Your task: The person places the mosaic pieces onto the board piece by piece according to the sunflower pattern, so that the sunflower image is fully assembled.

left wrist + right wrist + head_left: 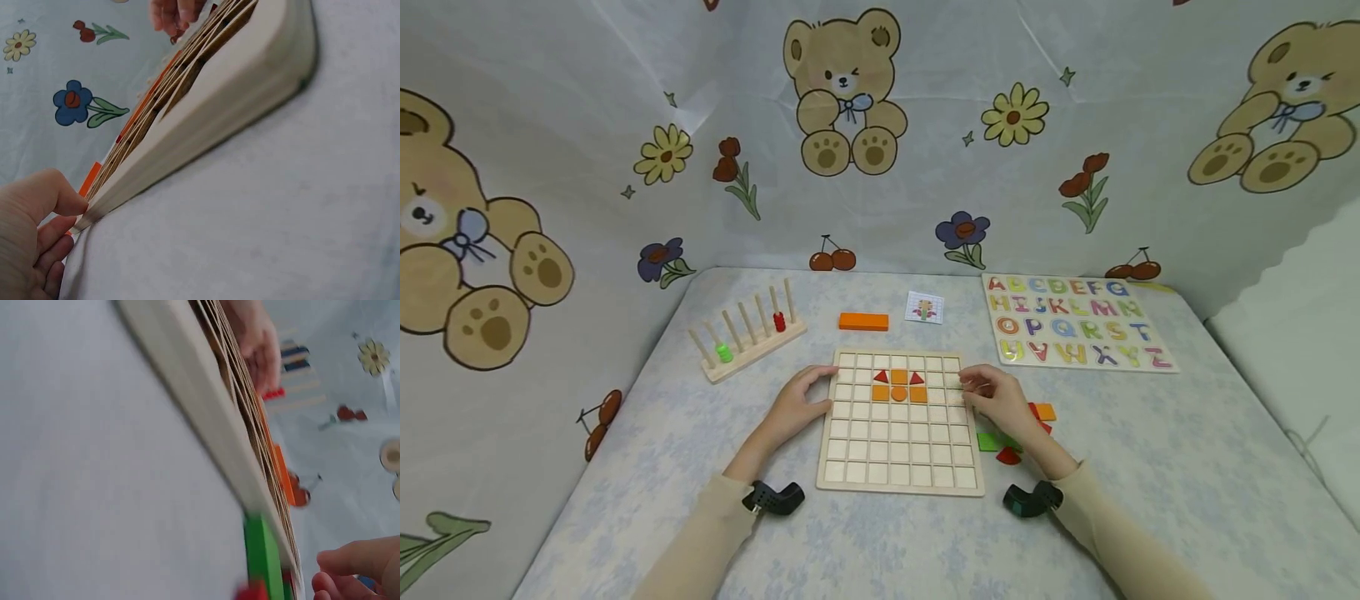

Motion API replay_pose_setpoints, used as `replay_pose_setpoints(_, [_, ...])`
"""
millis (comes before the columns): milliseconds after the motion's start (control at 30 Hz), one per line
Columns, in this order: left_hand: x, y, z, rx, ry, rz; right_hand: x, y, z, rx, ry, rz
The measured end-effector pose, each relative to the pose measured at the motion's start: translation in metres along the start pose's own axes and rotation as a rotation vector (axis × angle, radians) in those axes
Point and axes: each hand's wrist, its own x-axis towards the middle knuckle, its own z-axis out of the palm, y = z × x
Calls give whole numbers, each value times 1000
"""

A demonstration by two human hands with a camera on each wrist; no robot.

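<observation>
A wooden grid board (898,487) lies flat on the table. In its upper rows are orange square tiles (898,377), an orange round tile (898,394) and red triangle tiles (881,377). My left hand (797,402) rests at the board's left edge, thumb and fingertips against the side, fingers relaxed. My right hand (996,398) is at the upper right edge with loosely bent fingers and nothing visible between them. Below that hand, loose pieces lie beside the board: a green tile (988,442), a red piece (1009,456) and an orange tile (1046,412), partly hidden by the forearm.
Behind the board lie an orange block (863,322) and a small picture card (924,307). A wooden peg stand (756,343) with green and red beads is at the back left. An alphabet puzzle board (1075,323) lies at the back right, before a bear-print cloth (925,217).
</observation>
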Motion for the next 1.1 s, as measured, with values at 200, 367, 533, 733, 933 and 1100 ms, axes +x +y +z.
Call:
replay_pose_setpoints(200, [0,-1,-1,8,2,4,-12,16,-35,-97,48,94])
replay_pose_setpoints(367, [-2,-2,-1,12,7,4,-14,23,-44,-90,6,100])
replay_pose_setpoints(533, [-1,-3,-1,11,-2,22,-15,26,-44,-93,-3,96])
replay_pose_setpoints(733, [1,-3,0,13,-2,22,-17,27,-43,-73,-10,69])
replay_pose_setpoints(933, [0,-2,-1,10,-10,13,-17,30,-40,-63,-13,82])
replay_pose_setpoints(1100, [-1,0,-1,13,-8,17,-17,35,-37,-94,38,92])
